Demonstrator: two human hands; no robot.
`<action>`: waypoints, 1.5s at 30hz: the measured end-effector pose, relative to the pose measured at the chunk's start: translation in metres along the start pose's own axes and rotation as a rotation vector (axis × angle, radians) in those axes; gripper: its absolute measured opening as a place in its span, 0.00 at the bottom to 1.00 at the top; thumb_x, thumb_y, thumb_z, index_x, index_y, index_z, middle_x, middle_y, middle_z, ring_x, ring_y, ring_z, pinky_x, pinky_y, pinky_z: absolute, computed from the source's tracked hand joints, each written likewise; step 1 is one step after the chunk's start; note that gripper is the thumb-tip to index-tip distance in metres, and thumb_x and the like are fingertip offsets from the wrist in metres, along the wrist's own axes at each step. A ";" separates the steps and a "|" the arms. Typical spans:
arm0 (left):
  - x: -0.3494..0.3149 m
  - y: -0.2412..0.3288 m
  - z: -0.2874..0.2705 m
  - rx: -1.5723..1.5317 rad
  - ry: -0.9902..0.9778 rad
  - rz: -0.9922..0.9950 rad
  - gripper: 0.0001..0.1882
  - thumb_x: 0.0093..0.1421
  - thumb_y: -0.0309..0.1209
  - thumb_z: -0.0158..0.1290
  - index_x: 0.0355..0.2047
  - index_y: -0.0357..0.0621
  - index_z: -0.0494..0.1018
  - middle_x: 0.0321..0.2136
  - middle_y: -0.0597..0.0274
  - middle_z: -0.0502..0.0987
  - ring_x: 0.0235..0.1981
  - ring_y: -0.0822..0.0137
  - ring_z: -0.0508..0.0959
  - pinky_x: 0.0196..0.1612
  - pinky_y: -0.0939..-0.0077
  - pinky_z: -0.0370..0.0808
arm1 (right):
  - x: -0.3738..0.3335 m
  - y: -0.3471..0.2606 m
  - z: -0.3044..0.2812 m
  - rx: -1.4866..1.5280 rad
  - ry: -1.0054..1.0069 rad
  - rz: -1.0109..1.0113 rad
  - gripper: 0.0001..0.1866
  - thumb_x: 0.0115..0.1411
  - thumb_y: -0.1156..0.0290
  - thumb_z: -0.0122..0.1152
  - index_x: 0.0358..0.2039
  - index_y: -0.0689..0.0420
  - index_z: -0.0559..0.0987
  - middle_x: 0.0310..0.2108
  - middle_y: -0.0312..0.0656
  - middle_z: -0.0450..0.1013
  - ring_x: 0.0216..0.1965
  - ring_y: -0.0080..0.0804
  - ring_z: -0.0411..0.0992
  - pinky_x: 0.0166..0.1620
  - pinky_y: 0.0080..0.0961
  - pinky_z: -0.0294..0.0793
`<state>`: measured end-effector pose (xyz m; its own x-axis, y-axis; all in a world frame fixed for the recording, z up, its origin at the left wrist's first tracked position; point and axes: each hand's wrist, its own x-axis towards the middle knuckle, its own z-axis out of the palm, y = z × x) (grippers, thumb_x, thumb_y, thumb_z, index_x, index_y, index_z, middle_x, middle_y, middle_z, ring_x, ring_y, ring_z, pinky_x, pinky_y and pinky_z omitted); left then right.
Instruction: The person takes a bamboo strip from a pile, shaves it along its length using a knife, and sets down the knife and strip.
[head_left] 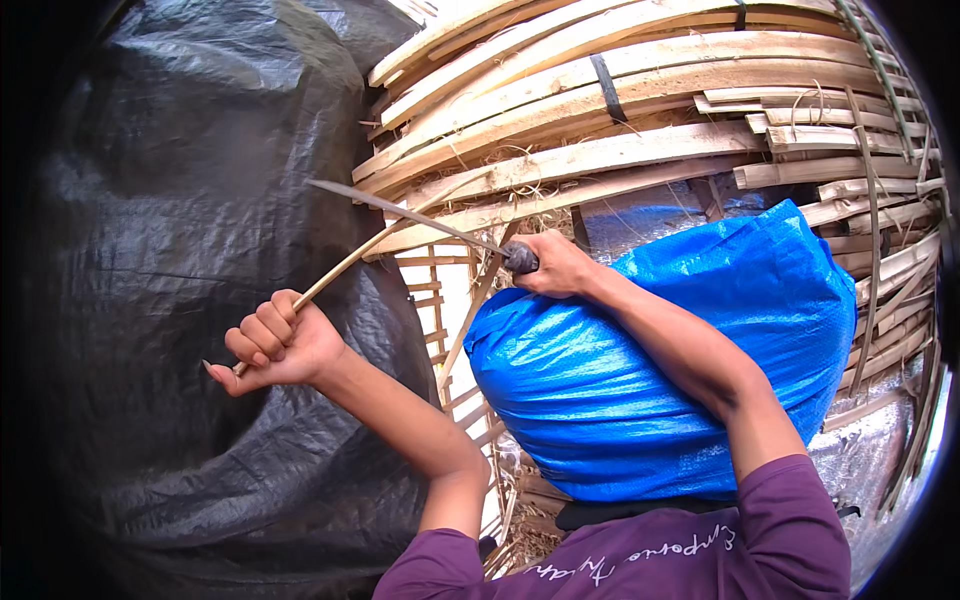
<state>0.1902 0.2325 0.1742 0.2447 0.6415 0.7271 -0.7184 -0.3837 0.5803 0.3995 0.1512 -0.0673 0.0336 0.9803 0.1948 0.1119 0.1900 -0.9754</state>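
My left hand is closed around the lower end of a thin, slightly curved bamboo strip, which slants up to the right. In my right hand is the dark wrapped handle of a knife with a long, narrow blade. The blade points up to the left and crosses the strip just above its middle; whether the two touch I cannot tell. A blue plastic sheet covers my lap, beneath my right forearm.
Black plastic sheeting fills the left side. Split bamboo slats, some bound with dark bands, are stacked ahead and to the right. A bamboo lattice shows between the sheets. Silvery sheeting lies at the lower right, and loose fibres hang about the slats.
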 end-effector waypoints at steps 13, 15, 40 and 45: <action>-0.006 0.001 -0.007 0.281 0.488 0.214 0.24 0.59 0.47 0.41 0.13 0.56 0.44 0.09 0.74 0.44 0.12 0.76 0.44 0.20 0.79 0.45 | 0.003 0.001 -0.002 -0.134 -0.006 0.287 0.12 0.46 0.67 0.60 0.32 0.57 0.80 0.27 0.55 0.78 0.32 0.53 0.77 0.40 0.44 0.74; -0.006 0.000 -0.007 0.272 0.480 0.213 0.24 0.59 0.47 0.41 0.14 0.56 0.44 0.09 0.74 0.44 0.12 0.76 0.44 0.20 0.79 0.45 | 0.002 -0.001 0.001 -0.158 -0.025 0.219 0.13 0.46 0.66 0.60 0.34 0.54 0.80 0.26 0.55 0.77 0.32 0.53 0.77 0.40 0.46 0.75; -0.009 0.007 -0.019 0.365 0.577 0.245 0.23 0.59 0.46 0.39 0.13 0.55 0.44 0.09 0.73 0.44 0.12 0.75 0.44 0.21 0.78 0.48 | 0.008 -0.016 0.005 -0.261 -0.006 0.276 0.13 0.46 0.68 0.58 0.34 0.56 0.80 0.25 0.53 0.77 0.30 0.51 0.78 0.39 0.43 0.76; -0.013 0.007 -0.023 0.352 0.598 0.241 0.22 0.59 0.46 0.38 0.14 0.55 0.44 0.10 0.72 0.43 0.12 0.74 0.44 0.20 0.78 0.47 | 0.004 0.021 -0.022 -0.311 0.047 0.545 0.16 0.47 0.65 0.58 0.36 0.58 0.81 0.33 0.60 0.77 0.39 0.56 0.77 0.46 0.47 0.75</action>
<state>0.1673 0.2365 0.1604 -0.3626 0.7267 0.5834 -0.4311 -0.6858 0.5864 0.4234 0.1574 -0.0846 0.2102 0.9271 -0.3103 0.3500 -0.3677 -0.8616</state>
